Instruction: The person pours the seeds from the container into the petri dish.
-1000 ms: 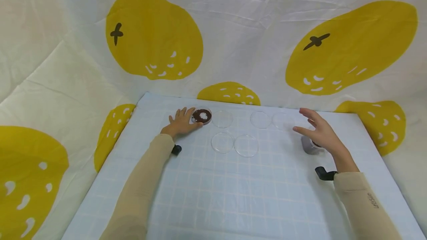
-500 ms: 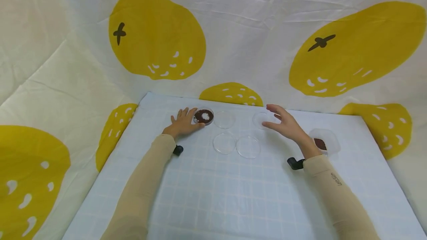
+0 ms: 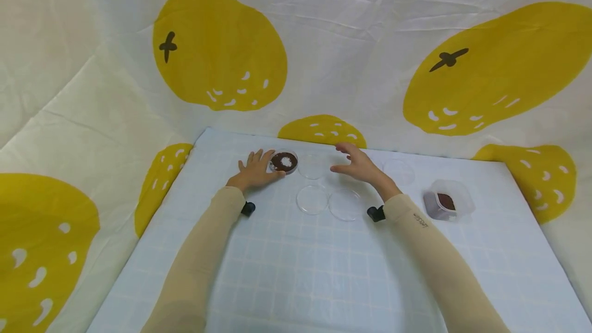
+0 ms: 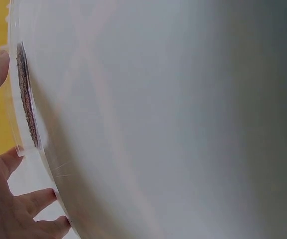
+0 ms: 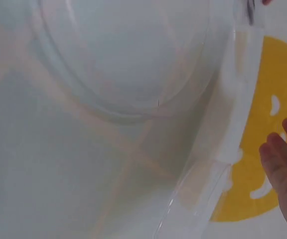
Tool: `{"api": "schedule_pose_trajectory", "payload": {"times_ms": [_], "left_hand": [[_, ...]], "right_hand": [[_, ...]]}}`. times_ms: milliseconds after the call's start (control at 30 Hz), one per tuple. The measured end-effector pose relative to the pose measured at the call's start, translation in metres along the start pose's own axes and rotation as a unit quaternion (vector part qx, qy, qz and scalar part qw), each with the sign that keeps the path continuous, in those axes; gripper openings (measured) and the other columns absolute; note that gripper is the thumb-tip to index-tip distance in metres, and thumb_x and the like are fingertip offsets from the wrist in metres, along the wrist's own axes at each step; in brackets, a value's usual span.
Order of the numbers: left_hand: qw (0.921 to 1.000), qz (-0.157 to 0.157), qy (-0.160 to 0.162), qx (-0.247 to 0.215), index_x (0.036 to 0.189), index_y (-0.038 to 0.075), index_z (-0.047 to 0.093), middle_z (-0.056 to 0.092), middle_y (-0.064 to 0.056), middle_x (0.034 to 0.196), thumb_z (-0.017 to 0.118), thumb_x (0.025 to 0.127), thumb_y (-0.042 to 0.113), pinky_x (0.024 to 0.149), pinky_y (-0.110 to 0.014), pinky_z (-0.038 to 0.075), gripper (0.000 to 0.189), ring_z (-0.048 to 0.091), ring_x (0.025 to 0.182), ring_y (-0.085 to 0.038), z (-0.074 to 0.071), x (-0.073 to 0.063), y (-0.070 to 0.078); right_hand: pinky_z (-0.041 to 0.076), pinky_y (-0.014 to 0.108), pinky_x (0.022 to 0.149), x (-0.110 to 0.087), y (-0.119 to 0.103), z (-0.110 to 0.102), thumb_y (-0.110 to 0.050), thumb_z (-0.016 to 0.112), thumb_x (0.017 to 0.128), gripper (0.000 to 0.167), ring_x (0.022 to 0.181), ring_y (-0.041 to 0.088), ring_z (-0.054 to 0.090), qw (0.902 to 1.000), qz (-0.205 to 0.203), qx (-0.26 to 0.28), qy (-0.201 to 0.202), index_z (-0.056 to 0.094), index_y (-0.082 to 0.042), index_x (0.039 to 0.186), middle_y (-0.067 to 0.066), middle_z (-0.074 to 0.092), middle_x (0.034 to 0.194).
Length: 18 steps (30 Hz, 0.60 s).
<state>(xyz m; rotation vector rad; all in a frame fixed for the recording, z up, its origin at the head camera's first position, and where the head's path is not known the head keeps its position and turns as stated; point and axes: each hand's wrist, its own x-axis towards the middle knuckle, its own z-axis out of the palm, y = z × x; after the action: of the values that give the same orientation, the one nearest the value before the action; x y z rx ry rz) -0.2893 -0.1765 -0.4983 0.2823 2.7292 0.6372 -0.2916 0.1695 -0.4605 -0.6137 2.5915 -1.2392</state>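
My left hand (image 3: 256,171) is at the back left of the table. Thumb and forefinger lie on either side of a round clear petri dish (image 3: 283,162) holding dark brown grains with a white patch in the middle. From the side, the left wrist view shows the dish's brown layer (image 4: 26,94) between thumb and forefinger. My right hand (image 3: 361,166) hovers over the table with thumb and fingers spread apart, holding nothing. Just left of its fingertips lies an empty clear dish (image 3: 312,166); two more empty dishes lie in front, a left one (image 3: 312,200) and a right one (image 3: 344,204).
A clear plastic tub (image 3: 441,204) with brown grains stands on the right side of the table. Behind it to the left lies another faint clear dish (image 3: 399,172). A white cloth (image 3: 342,76) printed with yellow fruit hangs behind the pale blue checked table cover (image 3: 296,271).
My right hand has swept left from beside the tub, across the back dishes, towards the middle. The tub has come into full view. My left hand stays at the filled dish.
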Motion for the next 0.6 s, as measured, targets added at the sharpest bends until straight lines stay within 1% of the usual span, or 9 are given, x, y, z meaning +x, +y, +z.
{"api": "schedule_pose_trajectory", "payload": {"times_ms": [133, 333, 467, 600], "left_hand": [[1.0000, 0.000, 0.000, 0.002, 0.162, 0.026, 0.014, 0.002, -0.019, 0.166, 0.052, 0.089, 0.074, 0.108, -0.074, -0.006, 0.096, -0.005, 0.149, -0.046, -0.001, -0.001, 0.001], [1.0000, -0.003, 0.001, 0.003, 0.162, 0.026, 0.014, 0.003, -0.019, 0.166, 0.052, 0.089, 0.074, 0.109, -0.073, -0.006, 0.095, -0.004, 0.149, -0.045, -0.002, -0.003, 0.003], [1.0000, -0.005, 0.000, 0.003, 0.161, 0.026, 0.015, 0.003, -0.019, 0.166, 0.052, 0.089, 0.074, 0.109, -0.073, -0.006, 0.094, -0.004, 0.149, -0.045, -0.002, -0.004, 0.004], [1.0000, -0.007, 0.001, 0.005, 0.161, 0.027, 0.015, 0.004, -0.019, 0.166, 0.052, 0.089, 0.074, 0.109, -0.073, -0.005, 0.093, -0.004, 0.149, -0.045, -0.002, -0.005, 0.005]], "right_hand": [[0.029, 0.054, 0.114, 0.013, -0.001, 0.008, -0.017, 0.075, 0.092, 0.074, 0.140, 0.039, 0.034, 0.9994, 0.004, -0.018, -0.028, 0.035, 0.003, 0.151, 0.022, 0.038, 0.153], [0.027, 0.053, 0.115, 0.026, -0.001, 0.017, -0.021, 0.081, 0.086, 0.084, 0.139, 0.038, 0.035, 0.9959, 0.018, -0.059, -0.066, 0.034, 0.003, 0.152, 0.024, 0.038, 0.152], [0.025, 0.050, 0.116, 0.032, 0.002, 0.022, -0.022, 0.083, 0.084, 0.088, 0.138, 0.039, 0.035, 0.9922, 0.008, -0.091, -0.084, 0.034, 0.007, 0.150, 0.027, 0.040, 0.149], [0.025, 0.050, 0.116, 0.037, 0.000, 0.025, -0.024, 0.085, 0.081, 0.090, 0.137, 0.040, 0.036, 0.9873, 0.005, -0.128, -0.095, 0.036, 0.007, 0.149, 0.026, 0.043, 0.147]]}}
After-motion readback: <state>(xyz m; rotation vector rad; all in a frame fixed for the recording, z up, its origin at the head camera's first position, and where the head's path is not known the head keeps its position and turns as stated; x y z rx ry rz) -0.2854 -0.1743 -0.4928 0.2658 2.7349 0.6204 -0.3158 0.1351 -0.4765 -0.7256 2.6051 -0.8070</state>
